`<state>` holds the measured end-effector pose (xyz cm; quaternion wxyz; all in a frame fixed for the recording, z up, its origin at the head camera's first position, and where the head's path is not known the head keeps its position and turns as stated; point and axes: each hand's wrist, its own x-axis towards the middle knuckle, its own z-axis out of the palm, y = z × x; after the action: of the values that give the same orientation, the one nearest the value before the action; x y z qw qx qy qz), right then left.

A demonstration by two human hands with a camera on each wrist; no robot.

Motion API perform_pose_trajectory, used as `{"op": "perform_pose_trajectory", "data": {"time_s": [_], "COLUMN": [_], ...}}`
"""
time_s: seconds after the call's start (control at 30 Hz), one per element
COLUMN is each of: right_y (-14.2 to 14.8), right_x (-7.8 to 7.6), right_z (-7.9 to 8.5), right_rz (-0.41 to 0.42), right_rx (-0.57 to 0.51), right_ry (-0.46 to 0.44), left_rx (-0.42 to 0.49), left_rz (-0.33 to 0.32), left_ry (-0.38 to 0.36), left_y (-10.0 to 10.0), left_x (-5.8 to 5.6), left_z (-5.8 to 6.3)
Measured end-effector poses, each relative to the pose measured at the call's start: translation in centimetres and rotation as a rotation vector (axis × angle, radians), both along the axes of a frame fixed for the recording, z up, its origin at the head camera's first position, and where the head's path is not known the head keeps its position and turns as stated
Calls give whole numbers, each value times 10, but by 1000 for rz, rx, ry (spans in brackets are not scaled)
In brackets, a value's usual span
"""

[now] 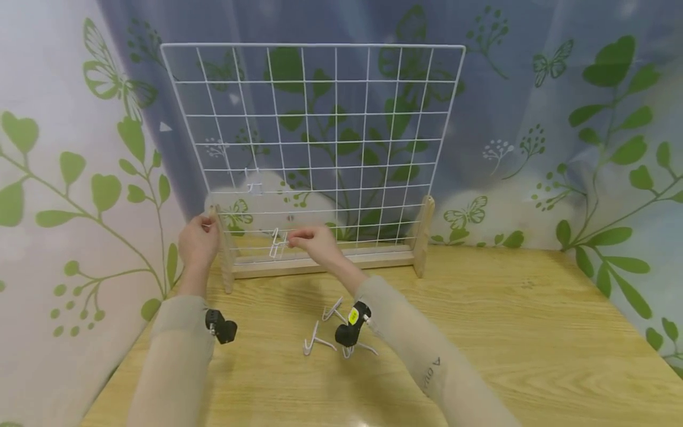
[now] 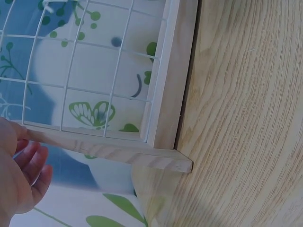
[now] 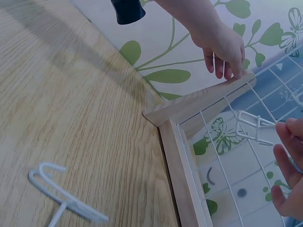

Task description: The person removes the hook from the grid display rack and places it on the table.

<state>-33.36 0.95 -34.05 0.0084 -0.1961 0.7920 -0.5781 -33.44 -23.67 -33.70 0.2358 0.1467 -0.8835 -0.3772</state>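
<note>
A white wire grid panel (image 1: pixel 352 142) stands upright in a wooden base (image 1: pixel 325 264). My left hand (image 1: pixel 198 240) pinches the top of the base's left wooden upright (image 2: pixel 118 153) beside the grid's edge. With thumb and fingertips, my right hand (image 1: pixel 318 244) pinches a white wire hook (image 3: pixel 253 126), held in front of the lower left part of the grid. In the right wrist view the hook's bent wire end overlaps the grid wires. Another white hook (image 1: pixel 255 187) hangs on the grid, higher and to the left.
Several more white hooks (image 1: pixel 316 339) lie on the wooden table (image 1: pixel 507 332) in front of the base, partly behind the right wrist camera (image 1: pixel 349 332). A curtain (image 1: pixel 523 118) printed with leaves and butterflies hangs behind the grid and along both sides.
</note>
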Motion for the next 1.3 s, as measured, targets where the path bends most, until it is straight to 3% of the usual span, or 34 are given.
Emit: {"op": "perform_pose_trajectory", "data": {"time_s": [0.23,0.63,1.0,1.3], "right_y": [27,85,153,199], "right_x": [6,27,55,76], "right_z": [-5,-21,-37,-58], "right_rz": [21,-24,-45,-2], "right_rx": [-54,-144,-138,-31], "right_ry": [-60,-161,-146,-180], "left_rx": [-13,0,-9,-10], "left_rz": [-21,-15,-17,-14], "left_ry": [-41,-51,-38,-45], "left_y": [0,-2,1,1], "left_x": [-1,-3,-4,-4], "left_z": [0,-2,-1,-2]}}
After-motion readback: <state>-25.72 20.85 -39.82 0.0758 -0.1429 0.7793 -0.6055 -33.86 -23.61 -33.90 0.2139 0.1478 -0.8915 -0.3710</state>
